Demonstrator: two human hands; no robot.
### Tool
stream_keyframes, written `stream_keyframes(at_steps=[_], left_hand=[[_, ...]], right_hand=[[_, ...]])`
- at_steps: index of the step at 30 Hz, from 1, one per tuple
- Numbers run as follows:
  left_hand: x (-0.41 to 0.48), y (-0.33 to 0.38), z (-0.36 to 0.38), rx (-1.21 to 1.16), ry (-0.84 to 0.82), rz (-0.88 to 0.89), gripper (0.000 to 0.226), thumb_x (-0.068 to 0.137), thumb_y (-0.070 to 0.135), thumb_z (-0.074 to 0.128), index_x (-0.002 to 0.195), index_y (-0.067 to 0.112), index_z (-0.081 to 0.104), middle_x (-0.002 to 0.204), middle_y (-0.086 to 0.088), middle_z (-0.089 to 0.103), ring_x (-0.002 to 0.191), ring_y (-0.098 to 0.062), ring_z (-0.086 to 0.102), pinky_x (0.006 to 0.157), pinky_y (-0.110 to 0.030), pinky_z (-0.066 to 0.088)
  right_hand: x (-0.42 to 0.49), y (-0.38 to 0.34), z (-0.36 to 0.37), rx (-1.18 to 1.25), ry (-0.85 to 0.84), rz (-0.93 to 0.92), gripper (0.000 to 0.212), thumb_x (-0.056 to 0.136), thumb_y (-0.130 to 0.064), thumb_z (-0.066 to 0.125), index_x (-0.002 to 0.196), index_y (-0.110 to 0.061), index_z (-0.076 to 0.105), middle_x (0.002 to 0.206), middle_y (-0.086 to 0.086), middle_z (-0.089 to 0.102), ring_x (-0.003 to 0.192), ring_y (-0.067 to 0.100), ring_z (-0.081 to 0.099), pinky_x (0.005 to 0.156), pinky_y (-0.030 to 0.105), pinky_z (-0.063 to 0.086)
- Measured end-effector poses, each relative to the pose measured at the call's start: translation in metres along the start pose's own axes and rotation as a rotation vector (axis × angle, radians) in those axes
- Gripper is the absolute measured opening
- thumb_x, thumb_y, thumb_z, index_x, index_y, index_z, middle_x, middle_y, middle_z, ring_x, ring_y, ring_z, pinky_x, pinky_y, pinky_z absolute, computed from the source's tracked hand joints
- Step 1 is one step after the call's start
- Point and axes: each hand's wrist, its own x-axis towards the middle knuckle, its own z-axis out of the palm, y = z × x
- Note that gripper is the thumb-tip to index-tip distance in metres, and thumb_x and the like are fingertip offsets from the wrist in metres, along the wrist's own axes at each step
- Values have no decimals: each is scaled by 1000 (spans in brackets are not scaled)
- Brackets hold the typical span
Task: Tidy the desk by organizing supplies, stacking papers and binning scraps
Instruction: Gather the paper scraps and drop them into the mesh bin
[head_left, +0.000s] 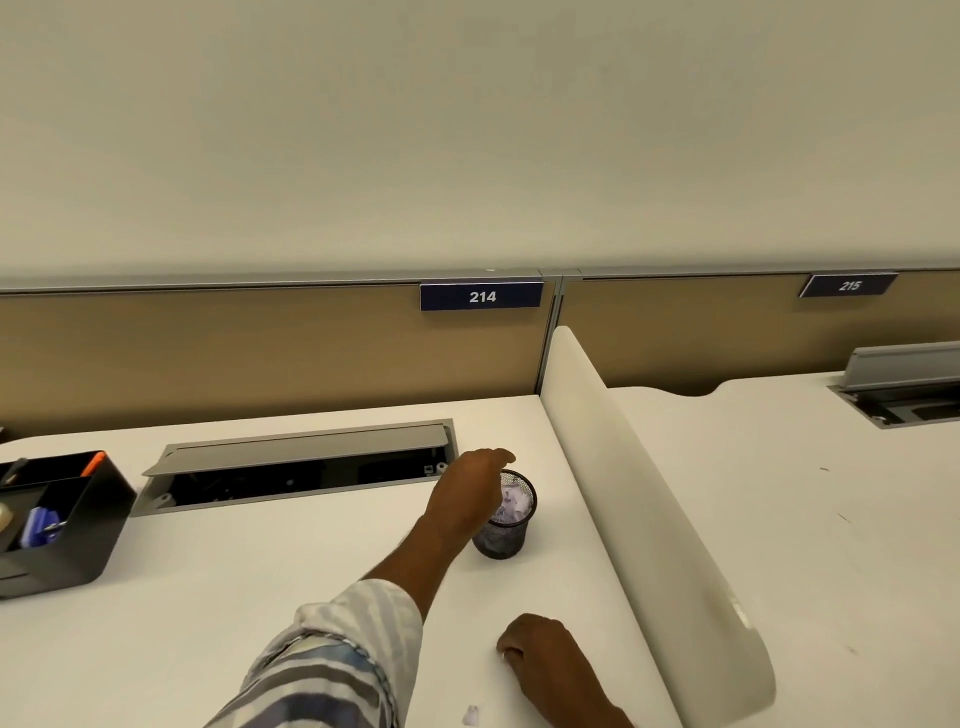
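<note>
Mesh bin, small, black and round, stands on the white counter near the curved divider, with crumpled paper scraps showing inside it. Your left hand hangs over the left side of its rim, back up, fingers bent down toward the mouth. The fingertips are hidden, so you cannot tell whether they grip anything. Your right hand rests on the counter closer to you, fingers curled under; whether it pinches something is unclear. One small scrap lies on the counter just left of that forearm. A black organizer sits at the far left, beside the open cable hatch.
</note>
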Motion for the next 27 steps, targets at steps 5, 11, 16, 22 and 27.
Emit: stream_keyframes(at_steps=[5,11,16,22,27], left_hand=[[-49,-19,1,-154,304,-140,34,89,-4,52,114,11,69,115,-6,71,106,-21,65,94,-26,45],[-164,-35,47,-198,142,-101,29,76,5,74,102,19,74,104,5,73,95,-10,69,88,-12,42],[-215,-25,57,-197,-36,145,46,44,45,91,86,32,78,94,16,72,81,2,67,74,-11,53],[-218,-33,47,47,-207,232,35,59,66,69,90,49,73,105,29,67,91,14,62,86,-1,43],[-215,-39,57,-164,-143,110,32,83,76,40,101,60,60,107,41,55,98,26,49,92,5,22]], right_hand=[[0,-11,-33,138,268,66,16,84,-10,64,91,-15,78,98,-1,75,94,11,67,88,15,46],[36,-33,-102,257,579,38,13,75,-4,72,78,-16,78,81,-2,77,73,10,68,73,20,51],[80,-49,-127,166,539,-18,13,80,-1,66,82,-8,76,86,5,76,80,17,68,73,14,44],[108,-49,-114,39,395,-32,17,86,-2,57,89,-4,74,95,11,73,90,25,66,82,29,49],[113,-48,-106,24,339,-10,19,87,-6,57,98,-7,73,104,12,71,97,26,64,86,30,48]])
